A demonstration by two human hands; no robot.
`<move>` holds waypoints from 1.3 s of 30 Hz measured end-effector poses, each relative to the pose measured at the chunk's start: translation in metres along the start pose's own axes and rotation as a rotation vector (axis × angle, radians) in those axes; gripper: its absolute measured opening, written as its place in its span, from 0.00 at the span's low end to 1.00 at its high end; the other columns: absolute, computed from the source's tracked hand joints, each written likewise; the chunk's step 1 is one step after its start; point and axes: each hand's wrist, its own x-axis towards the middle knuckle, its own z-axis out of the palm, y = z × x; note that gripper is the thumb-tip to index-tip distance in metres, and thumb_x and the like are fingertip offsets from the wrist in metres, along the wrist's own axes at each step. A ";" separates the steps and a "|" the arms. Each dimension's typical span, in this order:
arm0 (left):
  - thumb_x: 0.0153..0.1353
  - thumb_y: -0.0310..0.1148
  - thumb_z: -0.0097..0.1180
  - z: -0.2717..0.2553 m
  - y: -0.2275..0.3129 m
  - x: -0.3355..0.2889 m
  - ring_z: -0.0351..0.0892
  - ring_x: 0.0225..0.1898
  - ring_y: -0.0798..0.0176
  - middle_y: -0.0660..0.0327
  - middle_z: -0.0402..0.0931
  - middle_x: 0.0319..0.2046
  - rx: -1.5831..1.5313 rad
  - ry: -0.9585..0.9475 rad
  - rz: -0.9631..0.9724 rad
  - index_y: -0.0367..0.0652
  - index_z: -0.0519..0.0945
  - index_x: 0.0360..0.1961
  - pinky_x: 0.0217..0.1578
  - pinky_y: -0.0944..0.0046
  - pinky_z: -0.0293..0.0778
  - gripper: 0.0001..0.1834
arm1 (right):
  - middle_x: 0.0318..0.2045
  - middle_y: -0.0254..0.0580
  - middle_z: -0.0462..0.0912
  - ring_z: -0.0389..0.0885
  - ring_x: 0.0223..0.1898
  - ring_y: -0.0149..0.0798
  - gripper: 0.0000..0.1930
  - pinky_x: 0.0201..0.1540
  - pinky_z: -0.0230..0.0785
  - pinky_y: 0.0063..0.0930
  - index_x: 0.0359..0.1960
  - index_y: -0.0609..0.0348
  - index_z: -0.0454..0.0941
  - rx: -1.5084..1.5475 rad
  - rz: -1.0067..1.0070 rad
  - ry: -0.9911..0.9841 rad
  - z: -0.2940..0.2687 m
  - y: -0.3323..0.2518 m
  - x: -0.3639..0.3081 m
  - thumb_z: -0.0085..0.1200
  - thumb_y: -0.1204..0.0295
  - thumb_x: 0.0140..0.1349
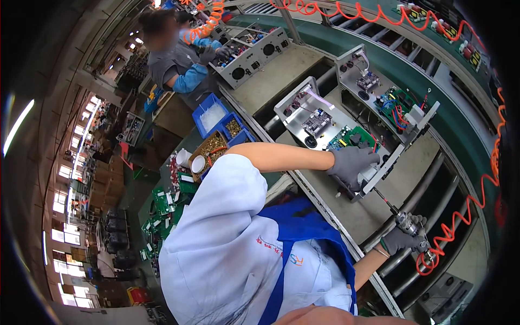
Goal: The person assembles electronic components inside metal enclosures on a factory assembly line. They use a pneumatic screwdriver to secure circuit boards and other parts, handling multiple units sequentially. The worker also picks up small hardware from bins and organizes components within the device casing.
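My left hand (351,165), in a grey glove, bends its fingers over the end of an open metal chassis (297,112), beside a silver part at the end panel (387,169). Inside that chassis are a green circuit board (346,137) and a smaller board with dark components (317,122). My right hand (402,239), also gloved, is wrapped round an air screwdriver (407,223). Its long bit points at the outer face of the end panel; whether the tip touches a screw cannot be made out. A coiled orange air hose (433,250) runs from the tool.
A second open chassis (352,76) stands just beyond. Blue bins (230,120) and a box of small brass-coloured parts (208,147) lie left, near green circuit boards (162,201). Metal rollers (433,203) run at right. Another person (181,67) works at a chassis (254,58), far left.
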 end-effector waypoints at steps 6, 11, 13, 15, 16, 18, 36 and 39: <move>0.34 0.42 0.73 0.009 0.001 -0.017 0.77 0.45 0.42 0.49 0.67 0.53 -0.046 0.083 -0.098 0.50 0.61 0.63 0.46 0.52 0.75 0.51 | 0.35 0.45 0.76 0.74 0.30 0.37 0.18 0.33 0.73 0.30 0.41 0.63 0.73 -0.041 -0.115 -0.097 0.032 -0.036 -0.011 0.55 0.65 0.51; 0.43 0.37 0.68 0.034 0.010 -0.067 0.75 0.50 0.44 0.50 0.68 0.57 -0.036 0.636 -0.032 0.49 0.63 0.64 0.49 0.51 0.73 0.44 | 0.36 0.49 0.73 0.67 0.28 0.37 0.18 0.32 0.63 0.27 0.40 0.66 0.75 -0.120 -0.326 -0.238 0.094 -0.091 -0.047 0.57 0.70 0.47; 0.47 0.36 0.66 0.046 -0.002 -0.110 0.75 0.50 0.44 0.50 0.72 0.53 -0.139 0.873 -0.063 0.48 0.66 0.62 0.49 0.51 0.73 0.39 | 0.36 0.47 0.72 0.66 0.28 0.37 0.19 0.33 0.62 0.27 0.41 0.66 0.75 -0.066 -0.313 -0.335 0.116 -0.096 -0.057 0.59 0.70 0.47; 0.51 0.38 0.62 0.080 -0.050 -0.157 0.76 0.49 0.46 0.51 0.75 0.47 -0.124 1.002 -0.193 0.46 0.72 0.56 0.49 0.52 0.73 0.29 | 0.34 0.41 0.70 0.65 0.28 0.34 0.20 0.31 0.60 0.23 0.42 0.63 0.73 -0.162 -0.428 -0.327 0.157 -0.081 -0.081 0.59 0.67 0.49; 0.52 0.37 0.61 0.084 -0.072 -0.185 0.77 0.46 0.46 0.50 0.77 0.44 -0.112 0.981 -0.431 0.44 0.75 0.49 0.49 0.52 0.74 0.22 | 0.33 0.39 0.69 0.64 0.27 0.33 0.20 0.30 0.59 0.22 0.42 0.63 0.72 -0.222 -0.379 -0.373 0.168 -0.073 -0.093 0.59 0.67 0.49; 0.54 0.33 0.58 0.090 -0.130 -0.232 0.77 0.46 0.48 0.50 0.77 0.44 -0.160 0.947 -0.922 0.42 0.76 0.46 0.50 0.55 0.73 0.17 | 0.31 0.35 0.66 0.63 0.27 0.30 0.20 0.27 0.58 0.20 0.42 0.61 0.69 -0.324 -0.273 -0.469 0.186 -0.055 -0.113 0.58 0.65 0.50; 0.54 0.26 0.54 0.031 -0.419 -0.321 0.80 0.49 0.45 0.43 0.79 0.46 0.140 0.036 -1.287 0.37 0.84 0.41 0.48 0.53 0.77 0.13 | 0.25 0.34 0.58 0.59 0.22 0.27 0.18 0.20 0.59 0.17 0.32 0.55 0.58 -0.351 0.028 -0.740 0.232 0.004 -0.182 0.59 0.66 0.53; 0.53 0.22 0.53 0.022 -0.411 -0.321 0.81 0.48 0.45 0.42 0.79 0.45 0.131 0.049 -1.286 0.37 0.83 0.40 0.47 0.53 0.77 0.13 | 0.25 0.34 0.59 0.60 0.22 0.27 0.17 0.21 0.61 0.18 0.30 0.54 0.58 -0.339 0.041 -0.723 0.227 -0.003 -0.178 0.58 0.66 0.54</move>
